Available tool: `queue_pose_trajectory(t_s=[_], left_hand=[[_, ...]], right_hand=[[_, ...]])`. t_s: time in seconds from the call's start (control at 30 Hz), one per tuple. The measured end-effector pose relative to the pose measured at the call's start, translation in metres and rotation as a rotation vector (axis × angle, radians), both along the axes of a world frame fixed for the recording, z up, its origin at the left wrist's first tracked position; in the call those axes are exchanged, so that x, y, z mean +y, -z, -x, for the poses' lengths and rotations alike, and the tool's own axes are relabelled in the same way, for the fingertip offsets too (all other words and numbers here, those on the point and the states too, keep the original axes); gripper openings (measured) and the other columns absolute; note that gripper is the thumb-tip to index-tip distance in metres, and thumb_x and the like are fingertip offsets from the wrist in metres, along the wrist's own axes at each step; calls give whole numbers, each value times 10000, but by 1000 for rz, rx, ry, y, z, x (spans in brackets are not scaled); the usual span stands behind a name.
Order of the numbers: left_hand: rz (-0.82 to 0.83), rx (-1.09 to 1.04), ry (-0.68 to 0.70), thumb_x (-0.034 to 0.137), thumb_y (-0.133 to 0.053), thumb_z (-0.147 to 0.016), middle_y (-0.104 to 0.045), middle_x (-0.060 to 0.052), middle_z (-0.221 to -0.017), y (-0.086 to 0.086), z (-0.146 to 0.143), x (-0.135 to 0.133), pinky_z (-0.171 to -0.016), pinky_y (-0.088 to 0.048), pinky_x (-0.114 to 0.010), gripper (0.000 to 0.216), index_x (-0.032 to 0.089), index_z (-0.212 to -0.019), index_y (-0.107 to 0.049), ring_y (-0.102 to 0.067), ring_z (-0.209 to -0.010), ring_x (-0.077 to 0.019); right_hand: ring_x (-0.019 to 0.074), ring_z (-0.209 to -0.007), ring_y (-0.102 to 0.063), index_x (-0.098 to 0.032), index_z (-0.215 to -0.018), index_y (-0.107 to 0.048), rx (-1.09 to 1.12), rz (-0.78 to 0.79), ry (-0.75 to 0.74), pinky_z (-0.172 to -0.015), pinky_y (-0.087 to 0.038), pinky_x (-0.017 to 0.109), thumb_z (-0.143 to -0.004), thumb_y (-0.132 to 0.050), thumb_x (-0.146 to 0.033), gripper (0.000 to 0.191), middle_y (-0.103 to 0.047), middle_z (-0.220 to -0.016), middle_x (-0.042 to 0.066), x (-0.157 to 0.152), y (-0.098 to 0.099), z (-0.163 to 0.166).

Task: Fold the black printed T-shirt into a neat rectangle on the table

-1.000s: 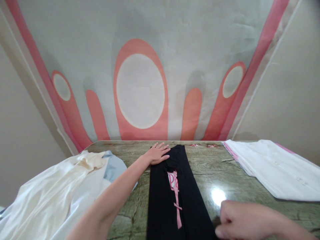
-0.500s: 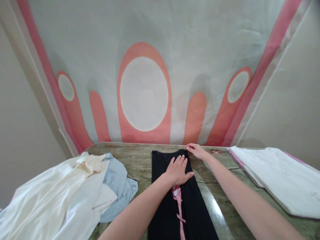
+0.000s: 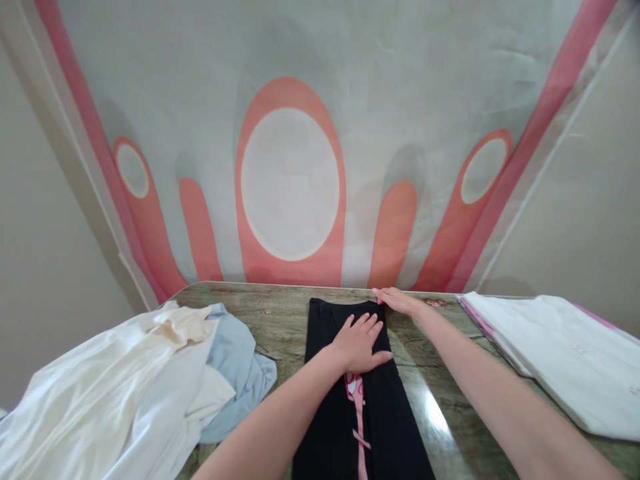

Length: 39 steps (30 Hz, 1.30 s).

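A folded black garment lies lengthwise on the table, with a pink printed strip showing down its middle. Its near end runs out of view at the bottom. My left hand rests palm down on the upper part of it, fingers spread and thumb pointing right. At the garment's far right corner is my right hand, its fingers stretched out to the left and touching the edge. The undersides of the right fingers are hidden.
On the left a loose heap of cream and white cloth lies with a light blue cloth. Folded white garments are stacked on the right. The wood-patterned table ends at a wall with a pink-patterned covering.
The far end of the black garment has shifted slightly right along with both hands. The right fingers look more stretched out at the corner than before.
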<state>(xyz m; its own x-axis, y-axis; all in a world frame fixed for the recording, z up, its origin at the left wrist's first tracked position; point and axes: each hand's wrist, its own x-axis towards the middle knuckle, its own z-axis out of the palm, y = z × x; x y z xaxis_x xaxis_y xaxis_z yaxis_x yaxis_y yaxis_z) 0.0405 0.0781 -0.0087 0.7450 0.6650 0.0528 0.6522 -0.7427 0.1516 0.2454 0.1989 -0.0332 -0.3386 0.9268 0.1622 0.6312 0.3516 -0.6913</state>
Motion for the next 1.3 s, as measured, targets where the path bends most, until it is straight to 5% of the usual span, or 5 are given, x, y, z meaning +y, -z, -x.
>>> queue_pose_trajectory(t_s=[0.23, 0.43, 0.7, 0.97, 1.3], left_hand=[[61, -19, 197, 701, -244, -792, -188, -94, -1453, -9, 4, -3, -1064, -94, -453, 783, 183, -1379, -232, -127, -1341, -236], [49, -24, 162, 710, -234, -787, -173, -84, -1459, -9, 2, -5, -1064, -93, -452, 782, 201, -1380, -230, -118, -1342, -245], [44, -30, 124, 706, -229, -791, -198, -76, -1454, -9, 1, -7, -1063, -101, -450, 763, 215, -1375, -248, -130, -1339, -247], [47, -21, -9, 625, -132, -856, -205, -39, -1454, -13, 3, -5, -1046, -114, -480, 629, 282, -1367, -263, -144, -1334, -257], [4, 40, -54, 697, -163, -805, -182, -47, -1460, -6, 1, -8, -1027, -114, -522, 714, 282, -1383, -222, -114, -1328, -317]], right_hand=[[165, -698, -553, -159, -654, -625, -14, -15, -16, -708, -410, 281, -845, -309, -561, 545, -638, -713, 53, -30, 0, -31], [172, -717, -560, -142, -816, -668, -44, 7, 24, -657, -411, 273, -788, -429, -539, 464, -664, -790, 57, -30, 2, -31], [121, -497, -458, -147, -594, -665, -137, 105, 8, -490, -338, 245, -630, -608, -536, 395, -586, -517, -1, -6, -2, -21], [115, -499, -451, -155, -581, -611, -129, 3, 89, -491, -330, 234, -690, -573, -458, 324, -552, -495, -12, 8, 7, -5], [148, -586, -525, -152, -660, -610, -4, -3, 262, -571, -373, 257, -761, -515, -384, 271, -621, -640, 58, 9, 13, 1]])
